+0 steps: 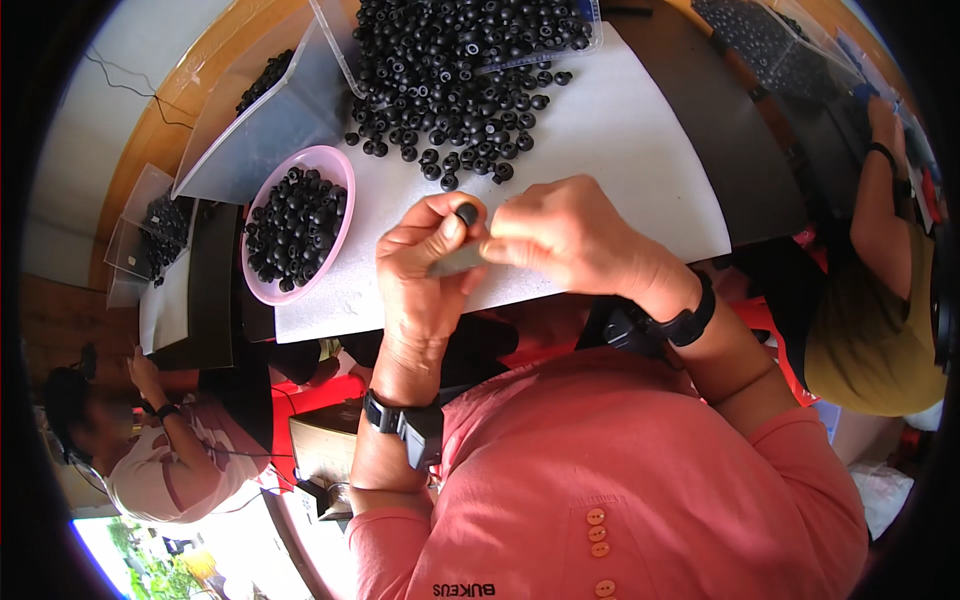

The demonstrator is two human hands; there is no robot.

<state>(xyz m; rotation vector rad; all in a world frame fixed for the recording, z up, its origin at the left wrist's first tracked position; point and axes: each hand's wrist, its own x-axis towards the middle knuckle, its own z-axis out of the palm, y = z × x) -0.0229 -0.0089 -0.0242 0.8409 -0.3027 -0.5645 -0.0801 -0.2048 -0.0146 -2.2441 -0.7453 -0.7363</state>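
Observation:
My left hand (425, 265) pinches a small black rubber ring (467, 213) between thumb and forefinger. My right hand (565, 235) meets it from the right, fingertips closed on the same small piece and on a thin grey part below it. Both hands hover over a white mat (620, 150). A loose heap of black rubber rings (450, 90) lies on the mat just beyond my hands. A pink bowl (340, 165) holding several more rings stands to the left of my left hand.
A clear plastic tray (335, 45) at the top spills rings onto the mat. A clear bag (250, 130) lies left of it. Another person sits at the lower left (170, 450), and another at the right (880, 290) by a dark tray of rings (760, 40).

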